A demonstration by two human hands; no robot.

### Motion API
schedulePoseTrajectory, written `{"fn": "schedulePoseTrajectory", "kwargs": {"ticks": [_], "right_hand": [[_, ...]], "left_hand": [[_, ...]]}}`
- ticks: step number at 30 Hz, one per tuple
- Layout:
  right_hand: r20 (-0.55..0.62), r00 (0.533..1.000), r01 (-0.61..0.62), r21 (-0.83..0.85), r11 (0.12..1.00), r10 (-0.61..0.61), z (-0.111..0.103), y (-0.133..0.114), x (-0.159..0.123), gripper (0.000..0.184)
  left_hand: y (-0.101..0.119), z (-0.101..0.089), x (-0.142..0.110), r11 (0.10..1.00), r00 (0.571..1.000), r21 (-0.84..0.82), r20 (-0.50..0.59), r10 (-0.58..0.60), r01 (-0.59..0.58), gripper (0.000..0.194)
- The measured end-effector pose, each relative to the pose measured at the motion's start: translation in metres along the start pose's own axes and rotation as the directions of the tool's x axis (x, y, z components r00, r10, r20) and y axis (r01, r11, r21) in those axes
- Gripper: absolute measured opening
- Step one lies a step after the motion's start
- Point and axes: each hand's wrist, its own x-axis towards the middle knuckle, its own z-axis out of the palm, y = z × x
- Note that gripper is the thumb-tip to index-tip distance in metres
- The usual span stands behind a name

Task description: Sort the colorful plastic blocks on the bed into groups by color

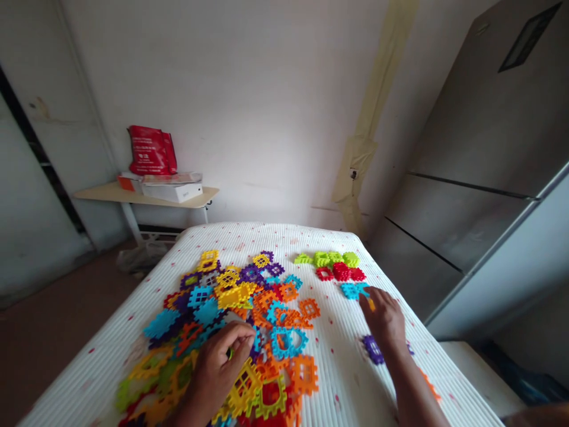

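A big heap of flat interlocking plastic tiles (240, 320) in yellow, orange, blue and purple covers the near left of the white ribbed table (329, 379). My left hand (220, 362) rests on the heap with fingers curled in a pinch on a small green piece I can barely see. My right hand (384, 320) reaches to the right side, fingers closed at a small orange piece beside the blue tiles (353, 290). Sorted groups lie beyond: green tiles (329, 258) and red tiles (341, 273). A purple tile (372, 349) sits under my right wrist.
A grey fridge (480, 178) stands close on the right of the table. A small side table (146, 196) with a red bag (151, 151) and white boxes is at the back left against the wall. Brown floor lies to the left.
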Motion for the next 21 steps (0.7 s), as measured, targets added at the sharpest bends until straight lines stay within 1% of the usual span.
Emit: {"fn": "schedulePoseTrajectory", "kwargs": {"ticks": [2, 4, 6, 8, 10, 12, 14, 15, 17, 21], "right_hand": [[-0.003, 0.986, 0.167, 0.126, 0.978, -0.168, 0.008, -0.022, -0.002, 0.028], [0.018, 0.957, 0.279, 0.219, 0.935, -0.289, 0.014, -0.045, -0.004, 0.024], [0.053, 0.926, 0.344, 0.290, 0.893, -0.374, 0.017, -0.065, -0.007, 0.023], [0.098, 0.896, 0.381, 0.329, 0.864, -0.432, 0.020, -0.080, -0.010, 0.023], [0.144, 0.869, 0.404, 0.345, 0.847, -0.473, 0.023, -0.088, -0.014, 0.024], [0.174, 0.849, 0.419, 0.353, 0.837, -0.499, 0.027, -0.092, -0.019, 0.025], [0.190, 0.838, 0.425, 0.360, 0.831, -0.511, 0.033, -0.093, -0.022, 0.024], [0.194, 0.836, 0.424, 0.363, 0.830, -0.513, 0.035, -0.093, -0.024, 0.025], [0.198, 0.836, 0.421, 0.367, 0.829, -0.512, 0.038, -0.093, -0.025, 0.026], [0.187, 0.838, 0.424, 0.369, 0.827, -0.513, 0.039, -0.093, -0.026, 0.028]], "left_hand": [[0.005, -0.002, 0.000, 0.999, 0.999, 0.007, -0.005, 0.040, -0.040, 0.020], [0.012, -0.007, 0.001, 0.996, 0.996, 0.030, -0.011, 0.085, -0.085, 0.019], [0.015, -0.016, 0.006, 0.991, 0.994, 0.090, -0.018, 0.103, -0.101, 0.019], [0.014, -0.028, 0.015, 0.975, 0.995, 0.203, -0.014, 0.094, -0.089, 0.020], [0.007, -0.039, 0.026, 0.928, 0.997, 0.365, 0.013, 0.072, -0.072, 0.021], [-0.002, -0.048, 0.038, 0.836, 0.997, 0.545, 0.059, 0.043, -0.068, 0.023], [-0.010, -0.053, 0.048, 0.745, 0.996, 0.664, 0.092, 0.003, -0.064, 0.027], [-0.013, -0.054, 0.052, 0.718, 0.995, 0.694, 0.098, -0.013, -0.059, 0.027], [-0.016, -0.053, 0.058, 0.700, 0.995, 0.713, 0.093, -0.032, -0.044, 0.025], [-0.017, -0.049, 0.061, 0.721, 0.996, 0.693, 0.074, -0.044, -0.020, 0.023]]}}
